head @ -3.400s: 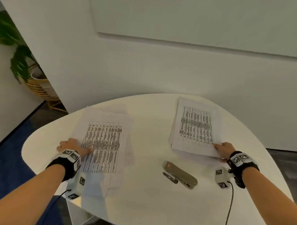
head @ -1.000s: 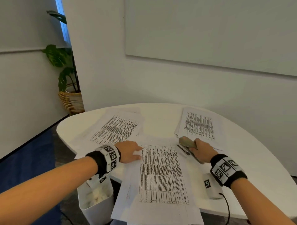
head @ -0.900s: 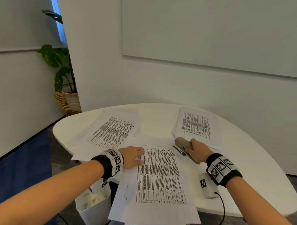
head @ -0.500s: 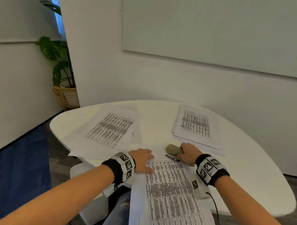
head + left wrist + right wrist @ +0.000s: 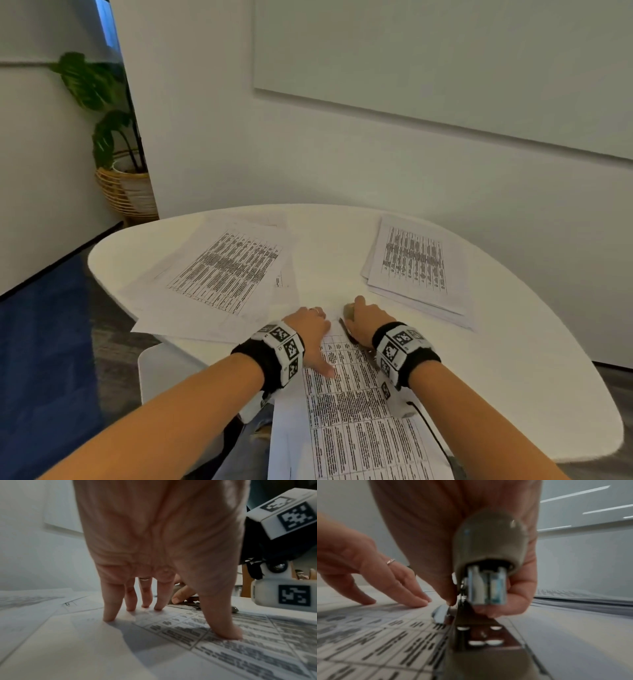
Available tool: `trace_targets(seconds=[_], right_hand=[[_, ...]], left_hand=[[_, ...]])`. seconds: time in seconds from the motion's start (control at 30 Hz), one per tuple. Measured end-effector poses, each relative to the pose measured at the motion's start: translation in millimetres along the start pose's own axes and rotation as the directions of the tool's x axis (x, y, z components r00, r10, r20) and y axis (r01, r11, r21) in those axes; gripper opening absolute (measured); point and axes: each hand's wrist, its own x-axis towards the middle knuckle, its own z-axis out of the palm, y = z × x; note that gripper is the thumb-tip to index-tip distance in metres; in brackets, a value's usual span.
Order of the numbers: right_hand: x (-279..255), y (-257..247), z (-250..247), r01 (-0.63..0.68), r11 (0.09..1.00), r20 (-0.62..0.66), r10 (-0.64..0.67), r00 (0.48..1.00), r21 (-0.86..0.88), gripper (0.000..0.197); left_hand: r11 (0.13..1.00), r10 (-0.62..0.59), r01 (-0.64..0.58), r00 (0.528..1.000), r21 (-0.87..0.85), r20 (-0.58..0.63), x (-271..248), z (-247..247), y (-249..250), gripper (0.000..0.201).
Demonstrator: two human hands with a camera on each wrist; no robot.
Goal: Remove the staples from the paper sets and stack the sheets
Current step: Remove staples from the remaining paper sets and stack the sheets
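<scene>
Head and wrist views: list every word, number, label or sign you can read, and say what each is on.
No text is legible in any view.
Paper set under the left hand: printed table, too blurred.
Left pile: too small.
Right pile: too small.
Wristband markers: black-and-white code patterns, no words.
Stapler in the right hand: no brand visible.

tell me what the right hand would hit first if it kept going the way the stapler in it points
Probably nothing nearby: the right hand points the stapler away from the person, over bare table between the two far paper piles. The right pile lies just off that line, though depth is hard to judge.
</scene>
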Motion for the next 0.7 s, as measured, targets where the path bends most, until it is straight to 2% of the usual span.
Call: trace_targets(seconds=[0.2,0.3,0.37,0.43,0.5,0.53,0.7], right_hand=[[9.9,7.9,-5.5,0.145,0.966,0.022,-0.144,0.989,-0.214,0.032],[9.0,3.9,-3.2,0.132,0.957,0.005,-0.135,0.991,-0.258,0.030],[6.3,-1.3,7.5,0.078,0.973,-0.053,-0.091,0.994,-0.219,0.029],[6.5,-8.7,18.1,-0.005,0.997,-0.099,-0.003,0.995,-0.078,0.027],[8.1,-15.1,23.5,-0.071,0.996,-0.106,0.076,0.991,0.047,0.021],[7.4,-16.3,23.3,-0.080,0.995,-0.109,0.085,0.990,0.051,0.021],[7.9,-7.6,12.7,0.108,0.971,-0.122,-0.136,0.983,-0.213,0.031]], left_hand=[[1.000,-0.004,0.004,1.000,-0.016,0.021,-1.0,6.0,0.8,0.095],[1.000,-0.006,0.006,1.000,-0.002,0.007,1.5,7.9,0.5,0.094],[1.000,-0.006,0.006,1.000,-0.002,0.001,3.0,10.7,0.4,0.095],[1.000,-0.010,0.010,1.000,-0.003,-0.010,4.8,13.3,0.4,0.094],[1.000,-0.009,0.009,1.000,-0.004,-0.017,6.4,16.1,0.1,0.094],[1.000,-0.010,0.010,1.000,-0.002,-0.019,6.2,16.4,0.2,0.094],[1.000,0.009,-0.009,1.000,0.026,-0.021,5.5,16.0,-1.2,0.097]])
